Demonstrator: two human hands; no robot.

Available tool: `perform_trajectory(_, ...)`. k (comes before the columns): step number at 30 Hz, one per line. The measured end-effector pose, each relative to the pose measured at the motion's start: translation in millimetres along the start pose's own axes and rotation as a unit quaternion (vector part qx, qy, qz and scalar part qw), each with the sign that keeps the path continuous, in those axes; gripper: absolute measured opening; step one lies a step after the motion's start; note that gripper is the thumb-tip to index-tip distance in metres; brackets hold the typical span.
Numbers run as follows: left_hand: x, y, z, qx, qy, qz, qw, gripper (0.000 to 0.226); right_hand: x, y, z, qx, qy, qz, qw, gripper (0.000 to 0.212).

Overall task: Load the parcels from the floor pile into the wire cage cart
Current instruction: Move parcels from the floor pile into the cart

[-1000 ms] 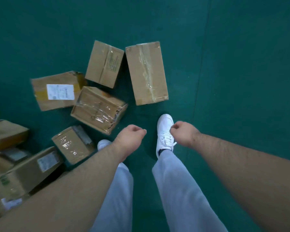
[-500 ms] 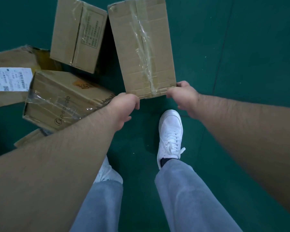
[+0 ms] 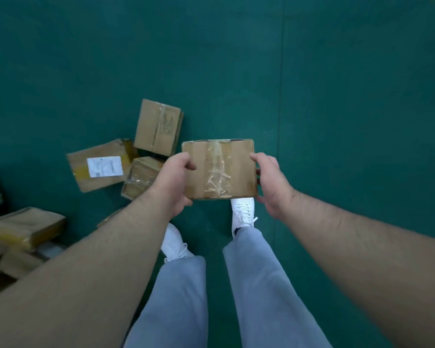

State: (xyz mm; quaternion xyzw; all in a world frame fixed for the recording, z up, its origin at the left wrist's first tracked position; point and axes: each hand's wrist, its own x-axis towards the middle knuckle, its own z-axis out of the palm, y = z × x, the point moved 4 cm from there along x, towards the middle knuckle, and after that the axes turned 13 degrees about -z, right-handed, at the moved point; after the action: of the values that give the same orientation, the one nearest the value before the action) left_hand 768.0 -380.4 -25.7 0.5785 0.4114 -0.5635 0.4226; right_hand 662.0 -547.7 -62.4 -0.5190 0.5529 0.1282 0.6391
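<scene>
A brown cardboard parcel (image 3: 219,169) sealed with clear tape is lifted off the floor in front of me, one end face turned toward the camera. My left hand (image 3: 172,183) grips its left side, thumb over the front face. My right hand (image 3: 270,183) grips its right side. On the green floor to the left lie more parcels: an upright taped box (image 3: 157,126), a box with a white label (image 3: 99,165) and a tape-wrapped box (image 3: 140,178) partly hidden behind my left hand. The wire cage cart is not in view.
Several more cardboard parcels (image 3: 23,227) are heaped at the left edge. My white shoes (image 3: 244,213) and grey trouser legs stand below the held parcel. The green floor (image 3: 337,109) stretches ahead and to the right, crossed by a thin seam line.
Both hands closed on the long taped parcel's near end and raised it off the floor. The view pulled back and up as I straightened.
</scene>
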Motion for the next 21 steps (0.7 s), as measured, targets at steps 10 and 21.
perform_trajectory(10, -283.5, 35.1, -60.4, -0.11, 0.003, 0.128, 0.986, 0.064, -229.5, -168.8, 20.5, 0.137, -0.077, -0.057, 0.986, 0.047)
perform_trajectory(21, -402.3, -66.1, -130.3, -0.306, 0.053, 0.152, 0.938, 0.043, -336.9, -213.5, 74.2, -0.028, -0.273, -0.138, 0.951, 0.055)
